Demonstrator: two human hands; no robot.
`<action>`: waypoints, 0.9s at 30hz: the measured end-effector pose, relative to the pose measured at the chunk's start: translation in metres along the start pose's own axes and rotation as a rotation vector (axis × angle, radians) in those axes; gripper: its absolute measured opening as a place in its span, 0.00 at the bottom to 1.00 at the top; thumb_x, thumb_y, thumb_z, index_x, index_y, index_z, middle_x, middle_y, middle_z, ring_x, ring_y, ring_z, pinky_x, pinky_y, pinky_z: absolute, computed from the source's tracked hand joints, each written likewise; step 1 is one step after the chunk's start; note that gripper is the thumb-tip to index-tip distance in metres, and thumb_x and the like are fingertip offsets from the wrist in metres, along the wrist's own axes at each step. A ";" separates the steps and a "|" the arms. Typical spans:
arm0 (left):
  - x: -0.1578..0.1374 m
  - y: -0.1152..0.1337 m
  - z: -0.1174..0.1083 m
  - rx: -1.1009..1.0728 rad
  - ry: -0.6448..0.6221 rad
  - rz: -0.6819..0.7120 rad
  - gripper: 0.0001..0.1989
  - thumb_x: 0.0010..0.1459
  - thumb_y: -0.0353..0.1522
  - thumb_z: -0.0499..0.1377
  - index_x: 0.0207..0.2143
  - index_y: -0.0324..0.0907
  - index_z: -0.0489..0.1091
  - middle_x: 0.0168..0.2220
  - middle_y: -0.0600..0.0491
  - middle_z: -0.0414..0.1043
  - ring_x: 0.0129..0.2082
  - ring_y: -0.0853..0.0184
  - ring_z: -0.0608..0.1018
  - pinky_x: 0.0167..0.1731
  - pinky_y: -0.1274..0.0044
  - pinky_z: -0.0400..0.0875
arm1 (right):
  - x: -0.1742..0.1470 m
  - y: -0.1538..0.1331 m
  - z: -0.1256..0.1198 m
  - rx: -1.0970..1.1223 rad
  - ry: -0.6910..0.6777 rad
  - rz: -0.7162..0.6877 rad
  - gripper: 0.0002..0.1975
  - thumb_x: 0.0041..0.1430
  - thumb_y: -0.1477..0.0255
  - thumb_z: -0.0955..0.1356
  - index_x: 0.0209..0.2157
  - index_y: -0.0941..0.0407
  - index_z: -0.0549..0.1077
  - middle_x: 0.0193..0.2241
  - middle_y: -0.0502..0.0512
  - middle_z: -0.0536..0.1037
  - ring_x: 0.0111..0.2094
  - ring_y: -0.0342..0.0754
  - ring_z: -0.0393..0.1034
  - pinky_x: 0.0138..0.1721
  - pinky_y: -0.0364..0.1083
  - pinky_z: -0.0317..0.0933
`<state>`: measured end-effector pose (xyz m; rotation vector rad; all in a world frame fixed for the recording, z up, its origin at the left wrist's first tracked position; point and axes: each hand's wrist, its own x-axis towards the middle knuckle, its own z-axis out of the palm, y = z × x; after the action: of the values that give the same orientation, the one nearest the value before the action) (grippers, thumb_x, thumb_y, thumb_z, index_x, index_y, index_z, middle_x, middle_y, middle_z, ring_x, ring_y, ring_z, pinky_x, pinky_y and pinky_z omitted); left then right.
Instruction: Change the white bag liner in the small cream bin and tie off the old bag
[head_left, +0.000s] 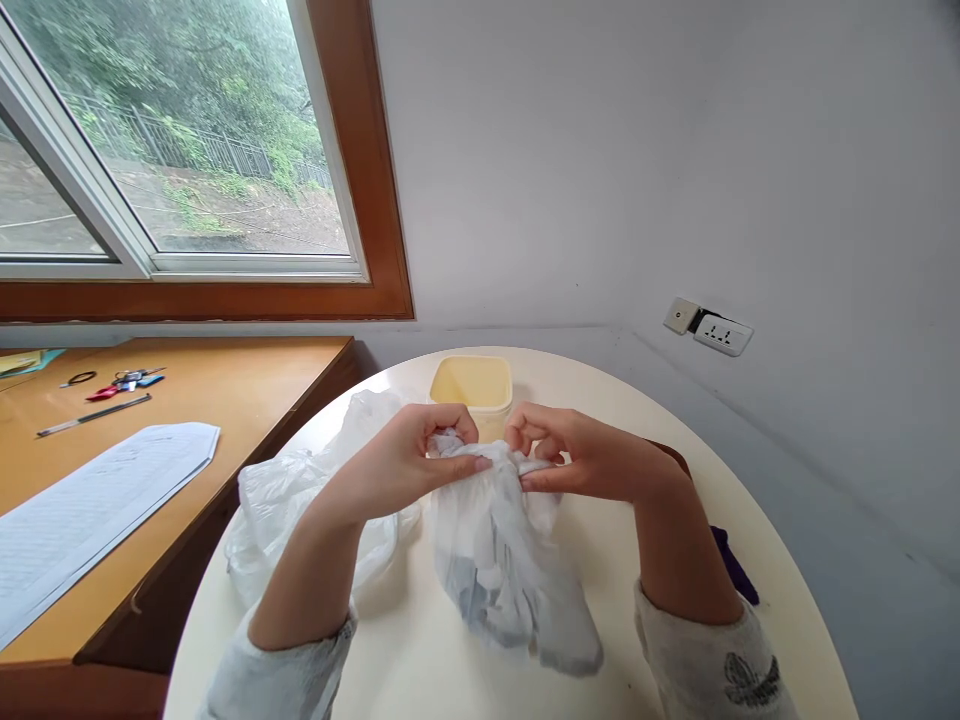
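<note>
A thin white plastic bag hangs bunched between my two hands over the round table, with something greyish showing through its lower part. My left hand pinches the gathered top of the bag from the left, thumb pressed against it. On the other side, my right hand grips the bag's top edge between thumb and curled fingers. Just beyond the hands stands a pale yellow plastic container without a lid on it. What exactly lies inside the bag cannot be made out.
Another crumpled clear plastic bag lies on the round table at left. A dark purple item is near the right edge. The wooden desk holds papers, a pen and keys. A socket is on the wall.
</note>
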<state>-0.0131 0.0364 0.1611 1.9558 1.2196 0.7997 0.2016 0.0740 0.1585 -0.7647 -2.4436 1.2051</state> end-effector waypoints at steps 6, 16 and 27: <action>-0.002 -0.006 -0.010 -0.010 0.037 0.006 0.14 0.52 0.38 0.57 0.21 0.40 0.58 0.21 0.59 0.53 0.21 0.75 0.58 0.20 0.82 0.53 | -0.001 0.004 -0.002 -0.016 0.099 -0.005 0.09 0.54 0.66 0.65 0.36 0.55 0.66 0.17 0.41 0.49 0.19 0.37 0.44 0.19 0.38 0.43; -0.015 -0.013 -0.037 -0.048 0.089 -0.088 0.14 0.51 0.36 0.59 0.19 0.40 0.59 0.18 0.61 0.45 0.18 0.77 0.54 0.17 0.83 0.50 | -0.021 0.012 -0.020 0.114 0.179 0.119 0.12 0.54 0.61 0.65 0.32 0.56 0.66 0.17 0.45 0.68 0.19 0.39 0.62 0.21 0.39 0.56; -0.027 -0.022 -0.054 -0.050 0.273 -0.120 0.15 0.52 0.38 0.58 0.20 0.41 0.58 0.20 0.60 0.40 0.19 0.75 0.50 0.17 0.82 0.45 | -0.042 0.022 -0.036 0.121 0.341 0.193 0.11 0.54 0.62 0.65 0.31 0.55 0.67 0.20 0.48 0.69 0.21 0.40 0.62 0.22 0.40 0.56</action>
<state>-0.0768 0.0308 0.1703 1.7558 1.4459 1.0492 0.2599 0.0830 0.1608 -1.0910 -2.0407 1.1646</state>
